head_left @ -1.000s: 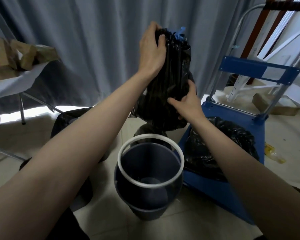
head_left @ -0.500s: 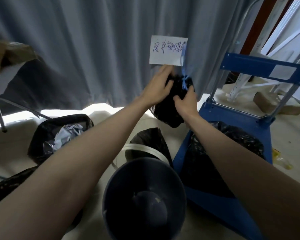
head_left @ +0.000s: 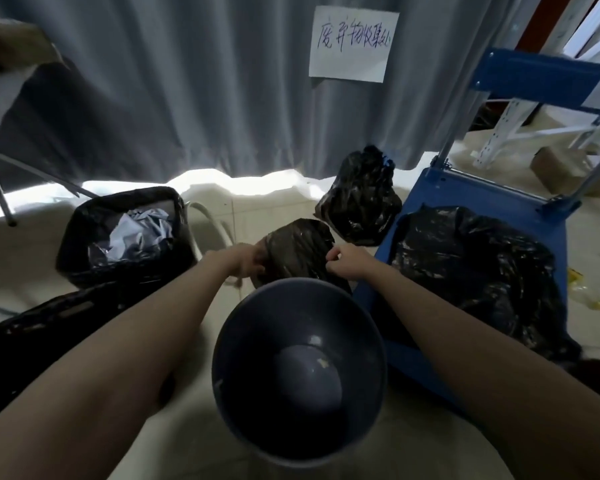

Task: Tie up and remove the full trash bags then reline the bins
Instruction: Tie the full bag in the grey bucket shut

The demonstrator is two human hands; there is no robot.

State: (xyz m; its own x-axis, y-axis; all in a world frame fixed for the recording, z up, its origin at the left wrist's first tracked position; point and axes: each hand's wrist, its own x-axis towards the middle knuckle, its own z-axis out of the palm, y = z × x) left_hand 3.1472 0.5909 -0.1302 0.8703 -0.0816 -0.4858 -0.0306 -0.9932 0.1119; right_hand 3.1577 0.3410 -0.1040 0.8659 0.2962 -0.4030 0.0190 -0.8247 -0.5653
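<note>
Fingers of the left hand [head_left: 246, 264] curl round the left edge of a black liner bag [head_left: 297, 249]; fingers of the right hand [head_left: 344, 264] pinch its right edge. Both grasp the same bag, held spread between them just beyond the far rim of the grey round bin [head_left: 298, 370].

Head view, the only one:
- Grey round bin sits on the floor between the two forearms, unlined, mouth toward the camera. A few pale specks on its bottom.
- Liner bag is bunched and glossy, above the floor, its lower part dropping behind the bin rim.
- Tied black trash bag [head_left: 361, 199] stands on the floor beyond the hands, near the curtain, a bit of blue at its knotted top. It is just beside the front left corner of the blue cart [head_left: 482, 192].
- Larger black trash bag [head_left: 478, 278] lies slumped on the cart deck, to the right of the right forearm.
- Left of the hands: a dark bin with a black liner [head_left: 125, 237], crumpled pale paper visible inside. A white hoop [head_left: 210, 220] leans just beside it.
- Nearer left, under the left forearm: another black bag-covered shape [head_left: 39, 327], blurred; cannot tell what it holds.
- Grey curtain [head_left: 187, 91] fills the background; a white paper sign [head_left: 354, 43] with handwritten characters is fixed to it.
- Far left, a table [head_left: 0, 95] edge and metal leg, blurred.
- Far right, cardboard box [head_left: 555, 168] on the floor past the cart.
</note>
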